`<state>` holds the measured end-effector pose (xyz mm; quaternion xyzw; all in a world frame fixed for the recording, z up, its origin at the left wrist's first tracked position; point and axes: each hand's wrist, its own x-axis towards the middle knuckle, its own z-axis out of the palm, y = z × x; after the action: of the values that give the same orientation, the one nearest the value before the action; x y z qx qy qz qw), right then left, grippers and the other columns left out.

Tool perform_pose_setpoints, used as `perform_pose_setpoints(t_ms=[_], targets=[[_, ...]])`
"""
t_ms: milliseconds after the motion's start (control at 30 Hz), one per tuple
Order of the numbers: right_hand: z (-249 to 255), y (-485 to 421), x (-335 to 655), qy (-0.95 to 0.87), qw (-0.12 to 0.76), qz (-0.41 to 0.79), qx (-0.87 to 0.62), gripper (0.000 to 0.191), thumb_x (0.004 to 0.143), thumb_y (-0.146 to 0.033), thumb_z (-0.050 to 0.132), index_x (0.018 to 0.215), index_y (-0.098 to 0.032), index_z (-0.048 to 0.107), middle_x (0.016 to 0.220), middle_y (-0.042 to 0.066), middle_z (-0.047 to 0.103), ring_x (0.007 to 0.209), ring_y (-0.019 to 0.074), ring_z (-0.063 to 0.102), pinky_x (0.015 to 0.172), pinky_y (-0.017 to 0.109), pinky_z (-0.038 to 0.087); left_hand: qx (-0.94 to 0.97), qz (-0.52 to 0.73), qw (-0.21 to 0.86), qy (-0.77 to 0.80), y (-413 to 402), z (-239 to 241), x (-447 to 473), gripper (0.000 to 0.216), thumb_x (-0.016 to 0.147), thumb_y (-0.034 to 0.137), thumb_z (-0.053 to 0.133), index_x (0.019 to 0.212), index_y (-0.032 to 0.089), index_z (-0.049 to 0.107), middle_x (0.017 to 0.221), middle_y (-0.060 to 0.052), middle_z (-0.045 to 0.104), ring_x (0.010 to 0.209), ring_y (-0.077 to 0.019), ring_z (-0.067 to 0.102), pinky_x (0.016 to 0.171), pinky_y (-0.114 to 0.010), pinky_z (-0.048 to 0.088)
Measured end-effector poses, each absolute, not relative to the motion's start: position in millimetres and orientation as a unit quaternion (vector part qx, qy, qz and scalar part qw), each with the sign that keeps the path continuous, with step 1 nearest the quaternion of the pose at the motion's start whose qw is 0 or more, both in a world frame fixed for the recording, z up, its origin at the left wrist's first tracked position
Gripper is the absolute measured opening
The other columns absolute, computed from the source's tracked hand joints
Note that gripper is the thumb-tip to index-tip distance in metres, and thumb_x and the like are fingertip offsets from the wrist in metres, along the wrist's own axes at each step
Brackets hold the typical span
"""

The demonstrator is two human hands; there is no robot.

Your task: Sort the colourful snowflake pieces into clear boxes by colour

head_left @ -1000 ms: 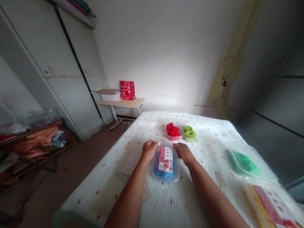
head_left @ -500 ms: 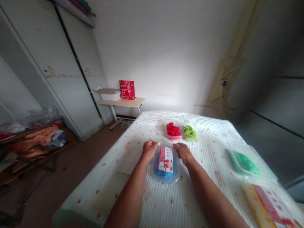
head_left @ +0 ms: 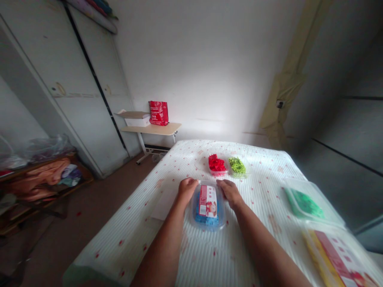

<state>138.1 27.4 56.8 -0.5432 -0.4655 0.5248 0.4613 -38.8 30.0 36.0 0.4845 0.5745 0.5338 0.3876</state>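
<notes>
A clear plastic container (head_left: 207,228) with blue pieces inside lies on the bed in front of me. Its lid carries a red and white label. My left hand (head_left: 187,189) grips the far left corner, fingers closed on the rim. At the far right corner, my right hand (head_left: 229,191) is likewise closed on the edge of the lid. Just beyond my hands sit a tub of red pieces (head_left: 217,163) and a tub of lime-green pieces (head_left: 237,165), their contents showing at the top.
To the right lie a container of green pieces (head_left: 306,204) and one of yellow pieces (head_left: 315,255) with a similar label. A white sheet (head_left: 163,205) lies left of my left forearm. A small table (head_left: 167,128) with a red bag (head_left: 158,113) stands beyond the bed (head_left: 203,259).
The view has shifted very slightly. Both hands stay at the same corners of the blue container, and nothing else has visibly moved.
</notes>
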Motion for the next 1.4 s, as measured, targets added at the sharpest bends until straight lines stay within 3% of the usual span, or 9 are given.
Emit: perform_pose_setpoints(t_ms=[233, 433, 600, 833, 1000, 1200, 1400], targets=[[65, 22, 148, -0.505, 0.361, 0.519, -0.588, 0.017, 0.066, -0.023, 0.061, 0.057, -0.018, 0.048, 0.033, -0.008, 0.044, 0.029, 0.0069, 0.039, 0.033, 0.018, 0.031, 0.471, 0.564, 0.387, 0.558, 24, 34, -34, 0.033, 0.067, 0.044, 0.055, 0.052, 0.018, 0.042, 0.047, 0.006, 0.039, 0.047, -0.0083, 0.038, 0.047, -0.021, 0.03], [74, 27, 154, -0.522, 0.336, 0.473, -0.626, 0.024, 0.068, -0.013, 0.059, 0.049, -0.018, 0.046, 0.027, -0.005, 0.044, 0.024, 0.0075, 0.039, 0.029, 0.017, 0.029, 0.467, 0.596, 0.362, 0.543, 15, 39, -24, 0.037, 0.073, 0.051, 0.048, 0.057, 0.018, 0.049, 0.051, 0.004, 0.047, 0.051, -0.0108, 0.045, 0.05, -0.022, 0.035], [101, 47, 169, -0.533, 0.345, 0.427, -0.643, 0.027, 0.068, -0.01, 0.06, 0.045, -0.017, 0.048, 0.026, -0.004, 0.044, 0.023, 0.0067, 0.038, 0.029, 0.016, 0.028, 0.444, 0.594, 0.422, 0.522, 11, 38, -13, 0.048, 0.074, 0.061, 0.045, 0.076, 0.015, 0.059, 0.055, 0.001, 0.054, 0.049, -0.0126, 0.049, 0.044, -0.022, 0.035], [157, 90, 241, -0.504, 0.408, 0.329, -0.686, 0.026, 0.07, -0.011, 0.062, 0.047, -0.014, 0.05, 0.029, -0.003, 0.045, 0.026, 0.0049, 0.036, 0.031, 0.016, 0.027, 0.483, 0.566, 0.444, 0.499, 4, 41, -2, 0.045, 0.076, 0.057, 0.046, 0.076, 0.014, 0.059, 0.056, 0.002, 0.053, 0.045, -0.0094, 0.048, 0.042, -0.02, 0.035], [183, 115, 335, -0.444, 0.452, 0.233, -0.738, 0.015, 0.073, -0.015, 0.062, 0.06, -0.013, 0.056, 0.037, -0.003, 0.049, 0.03, 0.0044, 0.036, 0.035, 0.017, 0.03, 0.477, 0.552, 0.457, 0.508, 7, 34, 0, 0.044, 0.077, 0.056, 0.045, 0.075, 0.014, 0.058, 0.056, 0.002, 0.051, 0.044, -0.0085, 0.046, 0.04, -0.019, 0.034], [177, 147, 425, -0.385, 0.452, 0.137, -0.793, 0.009, 0.075, -0.018, 0.06, 0.066, -0.016, 0.057, 0.038, -0.007, 0.041, 0.036, 0.0064, 0.039, 0.04, 0.019, 0.034, 0.506, 0.529, 0.449, 0.512, 5, 30, 2, 0.041, 0.08, 0.054, 0.044, 0.072, 0.015, 0.057, 0.054, 0.003, 0.049, 0.046, -0.0092, 0.046, 0.043, -0.02, 0.034], [147, 173, 479, -0.393, 0.413, 0.063, -0.819, 0.02, 0.068, -0.016, 0.065, 0.05, -0.014, 0.056, 0.04, 0.0, 0.044, 0.052, 0.0134, 0.05, 0.05, 0.027, 0.033, 0.503, 0.506, 0.451, 0.536, 4, 28, 1, 0.041, 0.081, 0.053, 0.044, 0.075, 0.016, 0.058, 0.057, 0.002, 0.05, 0.048, -0.0097, 0.046, 0.045, -0.02, 0.034]])
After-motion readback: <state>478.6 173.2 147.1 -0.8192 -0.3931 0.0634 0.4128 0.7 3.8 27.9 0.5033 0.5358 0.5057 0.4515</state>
